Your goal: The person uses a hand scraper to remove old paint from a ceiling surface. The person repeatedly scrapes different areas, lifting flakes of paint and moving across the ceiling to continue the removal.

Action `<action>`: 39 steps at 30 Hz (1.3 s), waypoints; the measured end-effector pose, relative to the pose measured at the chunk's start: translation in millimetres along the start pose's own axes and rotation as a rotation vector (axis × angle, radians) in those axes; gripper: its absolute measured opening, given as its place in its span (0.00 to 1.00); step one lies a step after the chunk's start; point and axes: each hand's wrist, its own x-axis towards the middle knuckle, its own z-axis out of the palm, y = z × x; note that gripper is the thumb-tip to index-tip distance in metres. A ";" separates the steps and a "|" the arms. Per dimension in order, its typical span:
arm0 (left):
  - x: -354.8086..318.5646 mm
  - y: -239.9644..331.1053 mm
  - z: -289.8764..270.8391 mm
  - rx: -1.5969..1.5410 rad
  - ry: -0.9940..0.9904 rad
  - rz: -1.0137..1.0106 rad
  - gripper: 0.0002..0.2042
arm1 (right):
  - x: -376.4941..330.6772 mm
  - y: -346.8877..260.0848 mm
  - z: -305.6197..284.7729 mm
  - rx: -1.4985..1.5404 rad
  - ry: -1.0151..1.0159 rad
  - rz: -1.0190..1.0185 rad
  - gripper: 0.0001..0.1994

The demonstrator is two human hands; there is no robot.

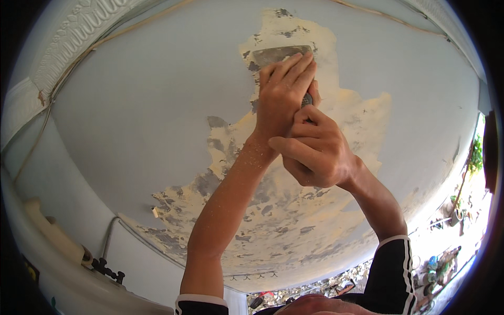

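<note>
A painted surface (147, 105), smooth and dull blue-grey, stretches past both hands on every side. Behind the hands and spreading below them runs a large stripped patch (362, 115), cream and mottled, with ragged edges and flaky grey scraps, thickest below the hands. Far off to the upper left of the hands, white molding (79, 47) carries a raised, ribbed pattern, and a thin brownish cord (134, 23) runs beside it.

The left hand (281, 100), back showing, wraps over the scraper (273, 53), its fingers nearly together and reaching up onto the blade. Pale crumbs cling to its wrist. Just below and to its right, the right hand (317, 152) is curled tightly round the lower part of the scraper's handle, one digit jutting toward the left wrist.

The scraper lies between the hands and the surface: a broad, flat blade, grey and smeared, shows just above the left fingertips, and a bit of dark handle shows between the two hands.

Well below and left of the hands are a dark metal tap (107, 270) and, nearer, a small pale stub (155, 212) sticking out.
</note>
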 end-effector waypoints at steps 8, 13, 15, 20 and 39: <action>31.7 -11.9 0.0 -0.001 0.044 0.033 0.11 | 34.5 16.7 -11.6 -0.028 0.087 -0.001 0.16; 4.4 -7.3 5.2 0.121 0.061 0.082 0.13 | -5.4 8.1 0.4 -0.034 -0.030 0.004 0.13; 14.4 -5.8 4.3 0.094 0.045 0.035 0.16 | 1.2 11.8 -5.5 -0.034 0.018 0.061 0.10; 23.4 15.7 1.0 -0.058 0.105 -0.132 0.25 | 9.3 -18.2 -21.9 -0.167 0.312 0.397 0.23; 14.3 15.6 -22.3 0.017 0.054 -0.050 0.15 | 18.4 -56.9 -54.4 -0.673 -0.138 0.320 0.24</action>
